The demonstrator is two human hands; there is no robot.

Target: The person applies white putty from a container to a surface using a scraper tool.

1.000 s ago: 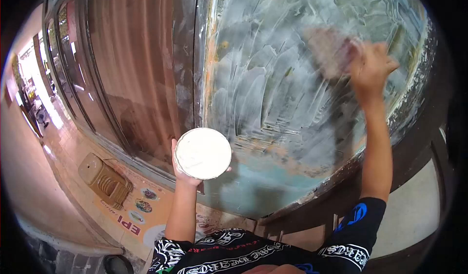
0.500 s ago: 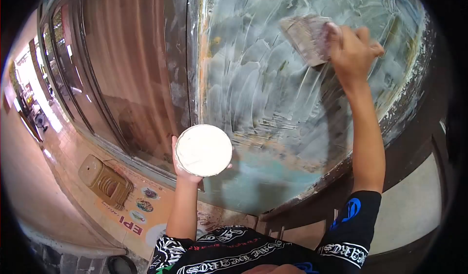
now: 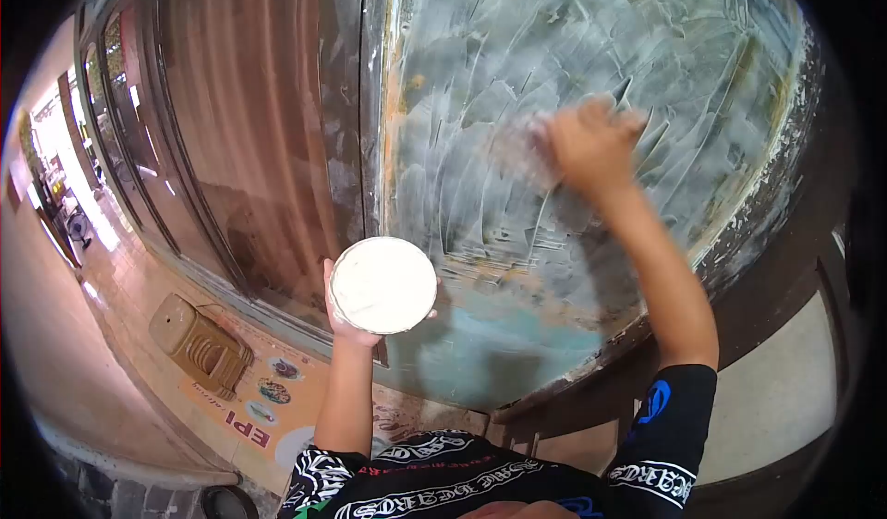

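My left hand (image 3: 344, 325) is wrapped round a round tub (image 3: 383, 286) from below, fingertips showing at its right side. White putty fills the tub to near the rim. My right hand (image 3: 596, 149) grips a putty knife (image 3: 519, 151), whose broad blade is smeared by motion. The blade is at the middle of a greenish-grey panel (image 3: 554, 205) covered in streaky whitish strokes. Lower down, the panel shows bare turquoise and orange-brown patches.
A dark-framed pane (image 3: 249, 122) with brown curtain behind it stands left of the panel. On the floor lie a brown plastic stool (image 3: 203, 343) and a printed orange banner (image 3: 268, 399). A fan (image 3: 77, 228) stands far left.
My right hand has swept the putty knife down and left across the panel. The left hand with the tub has barely shifted.
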